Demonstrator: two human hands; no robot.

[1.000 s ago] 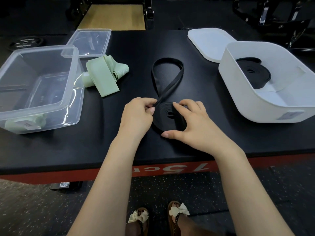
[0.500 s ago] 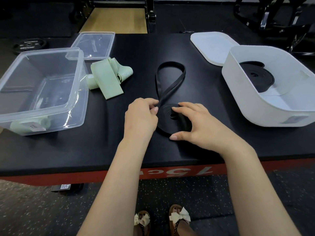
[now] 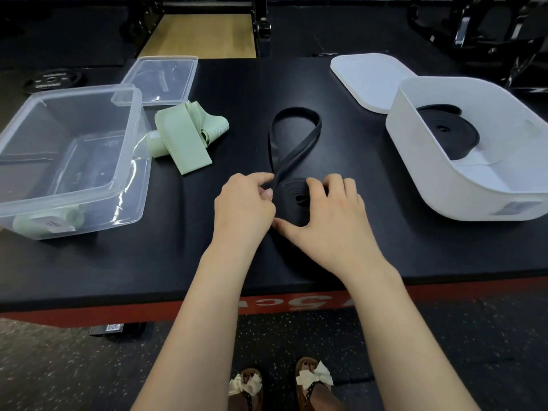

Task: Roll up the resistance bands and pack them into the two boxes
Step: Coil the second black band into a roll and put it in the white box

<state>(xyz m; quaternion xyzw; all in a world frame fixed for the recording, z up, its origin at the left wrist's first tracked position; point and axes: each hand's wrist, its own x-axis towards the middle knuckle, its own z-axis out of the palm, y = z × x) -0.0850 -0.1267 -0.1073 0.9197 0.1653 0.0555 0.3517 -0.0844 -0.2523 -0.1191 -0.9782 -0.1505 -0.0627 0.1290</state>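
Note:
A black resistance band point(image 3: 296, 137) lies on the black table point(image 3: 148, 262), partly wound into a flat coil near me with a loose loop stretching away. My left hand point(image 3: 243, 209) pinches the band's free strand beside the coil. My right hand point(image 3: 329, 215) curls over the coil, fingers on top and thumb at its near edge. A pale green band point(image 3: 184, 137) lies loosely folded left of centre. The clear plastic box point(image 3: 124, 149) at left holds a rolled green band point(image 3: 47, 222). The white box point(image 3: 421, 173) at right holds a coiled black band point(image 3: 444, 134).
A clear lid point(image 3: 163, 78) lies behind the clear box and a white lid point(image 3: 367, 78) behind the white box. The table's red front edge point(image 3: 267, 304) runs close to me. Gym frame legs point(image 3: 261, 22) and a weight plate point(image 3: 53, 80) stand beyond the table.
My right hand has turned over the coil, its thumb sliding left toward my left hand. The coil has grown a little and the loose loop has shortened slightly.

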